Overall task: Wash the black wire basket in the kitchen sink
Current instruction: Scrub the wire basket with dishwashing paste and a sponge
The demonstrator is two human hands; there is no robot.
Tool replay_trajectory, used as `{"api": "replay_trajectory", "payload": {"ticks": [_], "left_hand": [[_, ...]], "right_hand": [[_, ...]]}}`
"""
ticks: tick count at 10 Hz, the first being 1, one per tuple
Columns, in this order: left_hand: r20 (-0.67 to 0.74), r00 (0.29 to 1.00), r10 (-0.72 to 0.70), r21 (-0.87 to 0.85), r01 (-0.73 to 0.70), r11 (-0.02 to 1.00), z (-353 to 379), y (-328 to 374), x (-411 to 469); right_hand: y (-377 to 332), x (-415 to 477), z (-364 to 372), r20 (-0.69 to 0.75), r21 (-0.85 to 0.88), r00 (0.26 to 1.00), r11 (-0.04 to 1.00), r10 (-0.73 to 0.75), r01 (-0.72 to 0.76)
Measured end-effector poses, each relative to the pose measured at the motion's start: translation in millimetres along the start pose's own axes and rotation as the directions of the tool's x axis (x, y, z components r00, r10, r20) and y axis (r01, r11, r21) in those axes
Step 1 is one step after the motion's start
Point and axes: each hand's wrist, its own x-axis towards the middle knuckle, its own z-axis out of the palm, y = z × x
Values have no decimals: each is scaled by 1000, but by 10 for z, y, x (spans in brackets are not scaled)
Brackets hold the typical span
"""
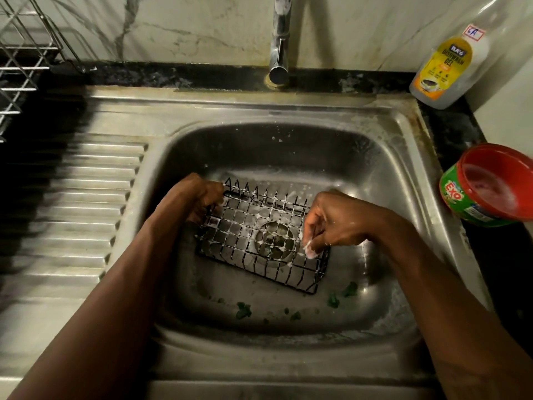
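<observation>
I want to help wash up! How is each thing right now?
black wire basket: in the sink over the drain, foamy.
left hand: grips the basket's left end.
right hand: pinches a foamy bit at the basket's right edge.
tap: no water running.
dishwash gel bottle: standing, right of the tap.
red tub: open, no lid on.
sink: green scraps on the bottom.

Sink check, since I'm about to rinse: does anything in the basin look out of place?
Yes. Green scraps lie scattered on the sink floor, on the near side of the basket and apart from it. They look like food or scrubber debris, and could wash toward the drain under the basket.
</observation>
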Motion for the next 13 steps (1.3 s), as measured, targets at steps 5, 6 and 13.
{"api": "replay_trajectory", "payload": {"ticks": [5,6,13], "left_hand": [[-44,999,-22,136,27,990,-45,-46,248],[-73,997,25,37,-22,999,-76,-55,271],[-104,984,144,-216,-163,963,-2,-109,25]], "right_hand": [[286,206,-62,-698,-58,715,992,37,-108],[250,165,-58,-583,-68,811,990,59,-121],[201,-4,-125,-457,-155,849,915,267,-372]]}}
